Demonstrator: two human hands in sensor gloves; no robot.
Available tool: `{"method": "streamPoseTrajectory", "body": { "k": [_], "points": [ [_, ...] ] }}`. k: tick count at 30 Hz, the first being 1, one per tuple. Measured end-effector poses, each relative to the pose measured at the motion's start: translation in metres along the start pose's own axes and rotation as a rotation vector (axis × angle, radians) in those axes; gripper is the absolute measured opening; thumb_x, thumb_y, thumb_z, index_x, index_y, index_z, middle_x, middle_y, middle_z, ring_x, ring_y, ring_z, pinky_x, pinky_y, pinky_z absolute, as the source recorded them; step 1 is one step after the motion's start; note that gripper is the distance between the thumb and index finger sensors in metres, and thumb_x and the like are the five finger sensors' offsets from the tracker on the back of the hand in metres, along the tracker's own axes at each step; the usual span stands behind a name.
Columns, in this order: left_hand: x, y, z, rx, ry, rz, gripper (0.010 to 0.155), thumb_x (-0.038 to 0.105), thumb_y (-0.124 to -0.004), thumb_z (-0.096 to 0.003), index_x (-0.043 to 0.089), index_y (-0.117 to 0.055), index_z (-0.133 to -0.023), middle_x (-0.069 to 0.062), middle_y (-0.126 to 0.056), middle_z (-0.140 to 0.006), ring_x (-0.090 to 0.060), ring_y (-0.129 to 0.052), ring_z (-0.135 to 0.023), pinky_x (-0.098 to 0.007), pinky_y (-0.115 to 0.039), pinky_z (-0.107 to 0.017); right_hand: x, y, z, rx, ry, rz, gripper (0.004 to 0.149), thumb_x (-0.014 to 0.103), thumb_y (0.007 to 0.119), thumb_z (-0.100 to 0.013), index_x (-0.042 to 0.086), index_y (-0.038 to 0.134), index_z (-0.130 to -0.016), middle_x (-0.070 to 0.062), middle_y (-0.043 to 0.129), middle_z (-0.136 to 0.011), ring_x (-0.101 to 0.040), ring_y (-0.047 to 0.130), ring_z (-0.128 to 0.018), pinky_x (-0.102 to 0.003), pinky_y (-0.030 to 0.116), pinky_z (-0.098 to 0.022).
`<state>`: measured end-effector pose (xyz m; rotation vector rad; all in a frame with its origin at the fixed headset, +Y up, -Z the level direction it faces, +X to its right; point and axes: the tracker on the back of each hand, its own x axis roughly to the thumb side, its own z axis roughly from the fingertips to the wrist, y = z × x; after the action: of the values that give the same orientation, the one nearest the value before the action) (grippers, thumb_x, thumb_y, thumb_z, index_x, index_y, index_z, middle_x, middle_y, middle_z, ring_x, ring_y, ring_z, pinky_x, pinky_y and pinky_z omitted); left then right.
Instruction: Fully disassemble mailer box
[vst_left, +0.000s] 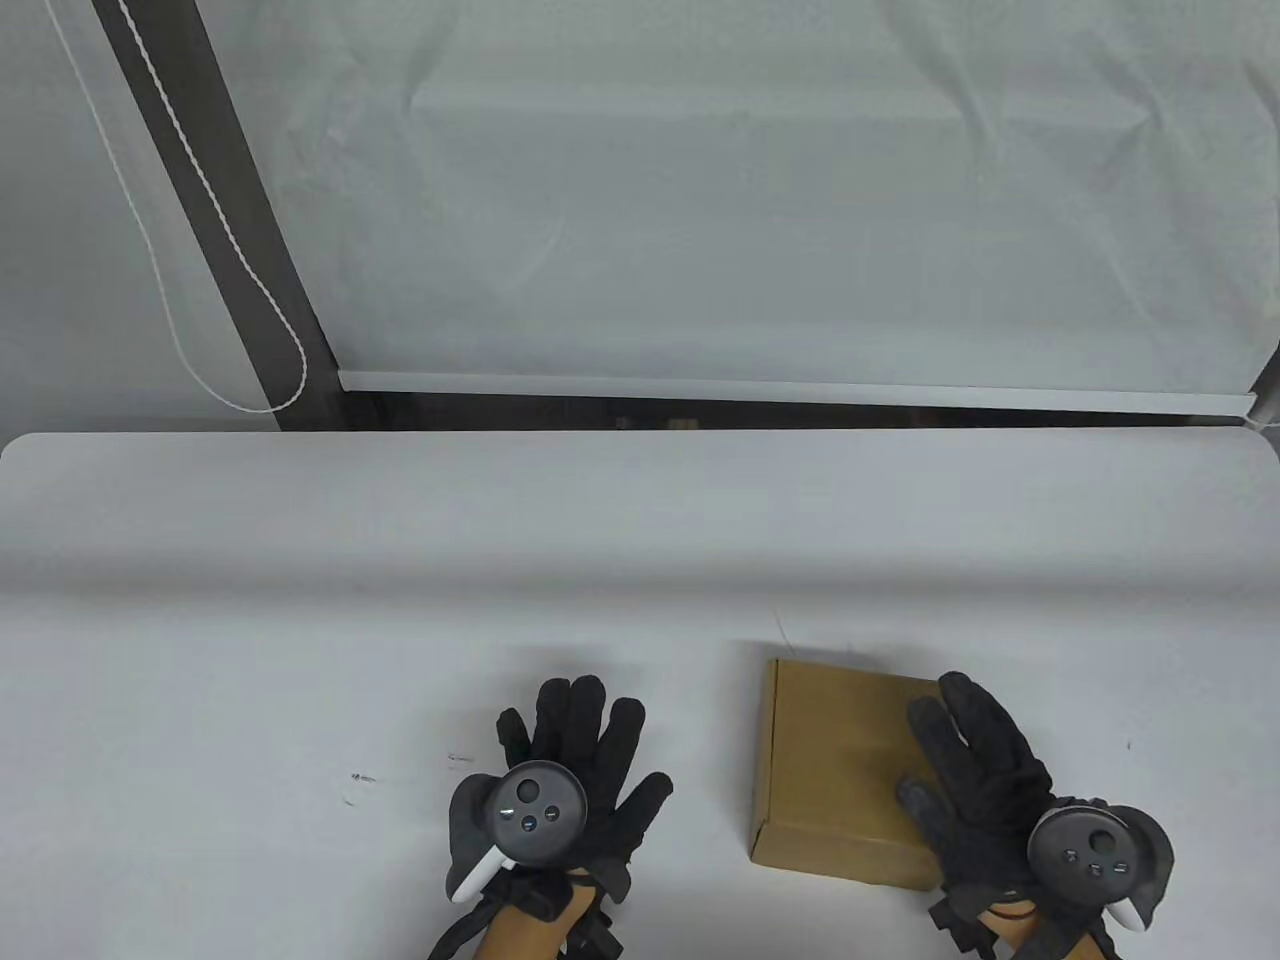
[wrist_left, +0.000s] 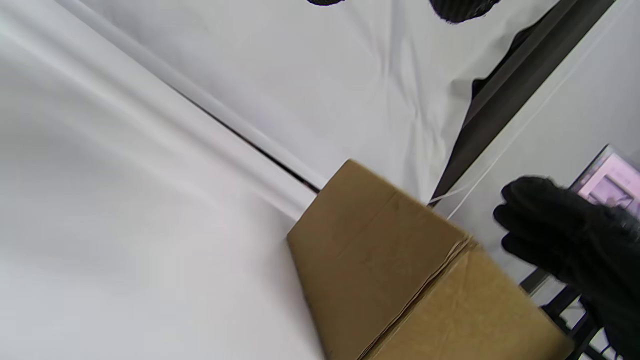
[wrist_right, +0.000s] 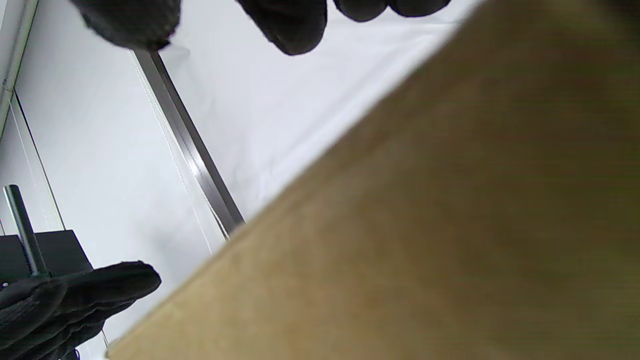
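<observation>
Cardboard mailer box (vst_left: 845, 770), plain brown, fully closed and flat on the white desk (vst_left: 400, 600), near the front edge and right of centre. Nothing's been undone yet afaict, all flaps look tucked. Right hand (vst_left: 985, 790) lies across the box's right side, fingers (vst_left: 965, 705) stretched out over the lid, not curled round anything; can't tell if they actually touch the lid or hover over it, but prob there to pin the box down before the lid gets pried. Left hand (vst_left: 560, 780) is beside the box w/ a gap between, palm down, fingers (vst_left: 575, 715) spread, gripping nothing. Guessing it's free to go for the front flap (vst_left: 840, 855) next.
</observation>
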<state>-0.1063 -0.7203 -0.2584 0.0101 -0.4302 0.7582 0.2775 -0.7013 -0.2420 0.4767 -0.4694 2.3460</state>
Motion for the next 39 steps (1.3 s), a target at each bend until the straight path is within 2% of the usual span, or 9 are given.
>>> {"method": "streamPoseTrajectory", "body": {
  "k": [3,10,14,17,20,26,31,35,39],
  "points": [
    [0.001,0.006,0.003,0.06,-0.016,0.037,0.075,0.05,-0.065,-0.0577,0.008,-0.04,-0.115,-0.025,-0.013,-0.119,-0.045,0.003,-0.104,-0.068,0.016,-0.058,-0.001,0.0,0.0,0.014,0.012,-0.001,0.071,0.054,0.069,-0.05,0.012,0.059,-0.106,-0.028,0.035,-0.115,-0.051,0.043,-0.101,-0.066,0.039,-0.071],
    [-0.002,0.005,0.002,0.04,-0.003,0.037,0.074,0.05,-0.065,-0.0578,0.009,-0.041,-0.115,-0.026,-0.014,-0.119,-0.046,0.002,-0.104,-0.068,0.016,-0.058,-0.018,-0.007,0.0,0.013,0.146,-0.006,0.071,0.054,0.068,-0.05,0.011,0.058,-0.106,-0.028,0.034,-0.115,-0.052,0.042,-0.101,-0.066,0.039,-0.071],
    [-0.004,0.0,-0.002,-0.005,0.008,0.027,0.069,0.047,-0.066,-0.0578,0.012,-0.049,-0.114,-0.027,-0.019,-0.119,-0.047,-0.001,-0.104,-0.068,0.015,-0.058,-0.034,-0.008,0.003,0.041,0.297,-0.008,0.072,0.054,0.068,-0.05,0.01,0.055,-0.106,-0.029,0.034,-0.114,-0.053,0.043,-0.1,-0.067,0.04,-0.069],
    [-0.003,-0.005,-0.003,-0.058,0.007,-0.001,0.067,0.047,-0.067,-0.0575,0.013,-0.054,-0.113,-0.029,-0.024,-0.118,-0.048,-0.003,-0.104,-0.069,0.013,-0.058,-0.049,-0.006,0.009,0.133,0.488,-0.013,0.08,0.057,0.065,-0.051,0.01,0.035,-0.108,-0.031,0.023,-0.112,-0.053,0.039,-0.101,-0.067,0.039,-0.07],
    [-0.002,-0.009,-0.004,-0.086,0.008,0.002,0.067,0.047,-0.067,-0.0573,0.012,-0.055,-0.112,-0.029,-0.027,-0.118,-0.049,-0.006,-0.104,-0.069,0.012,-0.059,-0.064,0.0,0.016,0.21,0.609,-0.108,0.082,0.056,0.065,-0.051,0.008,0.028,-0.107,-0.034,0.021,-0.11,-0.055,0.038,-0.1,-0.069,0.039,-0.069],
    [-0.003,-0.025,-0.01,-0.257,-0.002,0.068,0.073,0.048,-0.067,-0.057,0.001,-0.051,-0.111,-0.033,-0.036,-0.115,-0.052,-0.015,-0.103,-0.071,0.003,-0.061,-0.072,0.028,0.021,0.47,0.638,-0.366,0.079,0.059,0.056,-0.055,0.007,0.028,-0.107,-0.038,0.039,-0.107,-0.058,0.053,-0.095,-0.07,0.047,-0.065],
    [-0.007,-0.046,-0.011,-0.5,0.125,0.072,0.076,0.049,-0.067,-0.0566,-0.004,-0.052,-0.108,-0.034,-0.04,-0.113,-0.053,-0.019,-0.102,-0.072,-0.001,-0.063,-0.061,0.042,0.019,0.537,0.553,-0.416,0.079,0.057,0.058,-0.055,0.006,0.029,-0.107,-0.037,0.04,-0.108,-0.057,0.051,-0.096,-0.069,0.041,-0.067],
    [-0.008,-0.063,-0.01,-0.664,0.144,0.121,0.075,0.052,-0.064,-0.0565,-0.001,-0.054,-0.109,-0.034,-0.038,-0.114,-0.053,-0.018,-0.103,-0.071,-0.001,-0.063,-0.058,0.05,0.019,0.585,0.512,-0.47,0.078,0.058,0.057,-0.054,0.007,0.032,-0.108,-0.037,0.042,-0.108,-0.055,0.051,-0.096,-0.067,0.038,-0.068],
    [-0.004,-0.071,-0.009,-0.726,0.092,0.221,0.069,0.05,-0.064,-0.0572,-0.004,-0.067,-0.1,-0.033,-0.048,-0.112,-0.054,-0.028,-0.102,-0.073,-0.006,-0.064,-0.054,0.053,0.019,0.575,0.514,-0.586,0.083,0.059,0.057,-0.054,0.003,0.028,-0.107,-0.043,0.041,-0.101,-0.059,0.062,-0.085,-0.066,0.055,-0.059]
  ]
}}
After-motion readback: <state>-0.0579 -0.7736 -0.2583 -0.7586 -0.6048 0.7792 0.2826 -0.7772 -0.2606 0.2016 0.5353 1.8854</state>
